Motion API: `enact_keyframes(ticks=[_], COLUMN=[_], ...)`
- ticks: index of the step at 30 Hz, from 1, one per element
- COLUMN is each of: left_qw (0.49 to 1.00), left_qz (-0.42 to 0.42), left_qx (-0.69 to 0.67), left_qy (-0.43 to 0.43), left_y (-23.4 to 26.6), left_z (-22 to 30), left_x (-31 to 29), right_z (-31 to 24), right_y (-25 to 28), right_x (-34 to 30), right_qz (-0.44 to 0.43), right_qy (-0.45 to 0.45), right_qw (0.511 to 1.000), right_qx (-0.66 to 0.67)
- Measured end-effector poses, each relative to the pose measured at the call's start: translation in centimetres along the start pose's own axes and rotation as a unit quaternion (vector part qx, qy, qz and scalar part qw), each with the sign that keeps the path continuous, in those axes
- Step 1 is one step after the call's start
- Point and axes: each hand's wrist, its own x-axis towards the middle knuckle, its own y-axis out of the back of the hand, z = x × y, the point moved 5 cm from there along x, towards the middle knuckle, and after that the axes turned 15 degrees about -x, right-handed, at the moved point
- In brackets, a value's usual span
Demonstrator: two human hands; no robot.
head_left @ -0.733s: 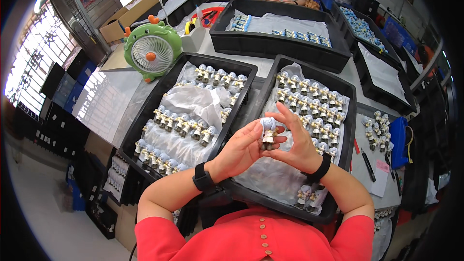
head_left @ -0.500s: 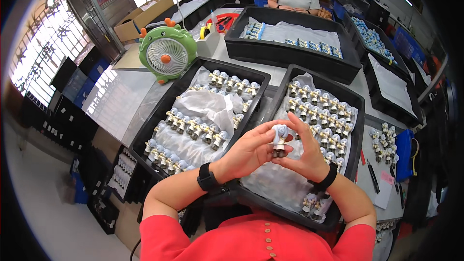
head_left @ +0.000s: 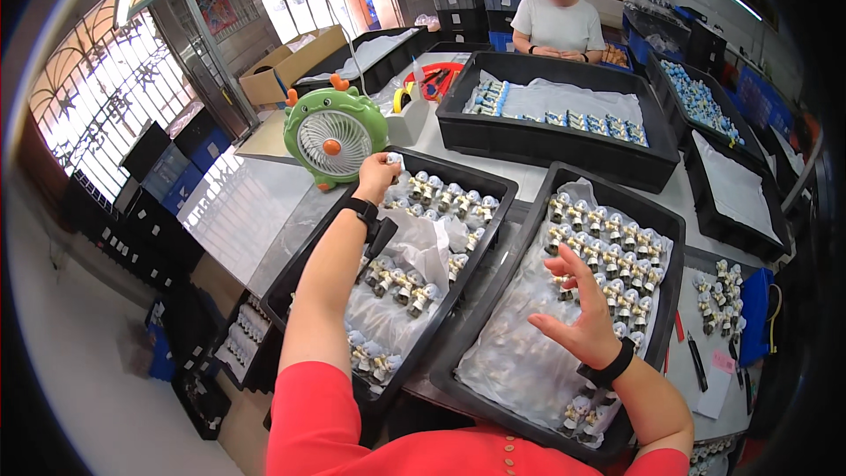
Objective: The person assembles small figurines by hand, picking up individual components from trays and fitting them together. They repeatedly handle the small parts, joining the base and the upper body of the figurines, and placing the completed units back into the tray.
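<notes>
At the far left corner of the left black tray (head_left: 503,203), my left hand (head_left: 377,180) is closed on a small figurine (head_left: 396,159) with a pale blue-grey head. Several like figurines (head_left: 451,197) lie in rows there on translucent plastic sheeting. Over the right black tray (head_left: 674,260), my right hand (head_left: 583,322) hovers with thumb and fingers spread, holding nothing. Rows of matching figurines (head_left: 608,227) fill that tray's far and right parts. Two or so more (head_left: 577,412) lie near its front edge, and bare sheeting (head_left: 502,370) covers its near left part.
A green cartoon-shaped fan (head_left: 335,134) stands beyond the left tray. Farther back is a large black tray (head_left: 564,154) with blue figurines, and a person (head_left: 560,22) beyond it. On the right lie loose figurines (head_left: 721,298), a pen (head_left: 697,361) and a blue pouch (head_left: 756,317).
My hands have parted. The left carried the figurine from between both hands to the left tray's far corner; the right let go and opened over the right tray. The view has shifted.
</notes>
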Motion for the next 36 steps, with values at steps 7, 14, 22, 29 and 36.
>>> enact_keyframes(ticks=[7,14,22,29,36], left_qw=[0.925,0.908,0.896,0.907,0.934], left_qz=[0.042,-0.033,-0.116,-0.196,-0.334], left_qx=[0.371,0.412,0.414,0.333,0.098], left_qy=[-0.067,-0.062,-0.113,-0.171,-0.077], left_y=[-1.1,-2.2,-1.6,-2.0,-6.4], left_z=[-0.7,-1.8,-0.4,7.0,11.7], left_x=[1.7,2.7,1.7,-5.8,-21.0], right_z=[0.6,0.7,1.8,2.7,3.3], right_y=[0.0,-0.3,-0.9,-0.6,2.3], right_x=[0.2,0.4,0.8,0.3,-0.3], right_qz=[-0.019,-0.026,-0.011,-0.032,-0.181], right_qy=[-0.021,-0.027,-0.080,-0.118,-0.125], right_qw=[1.000,0.999,0.996,0.993,0.972], right_qx=[-0.010,-0.010,-0.032,0.002,-0.079])
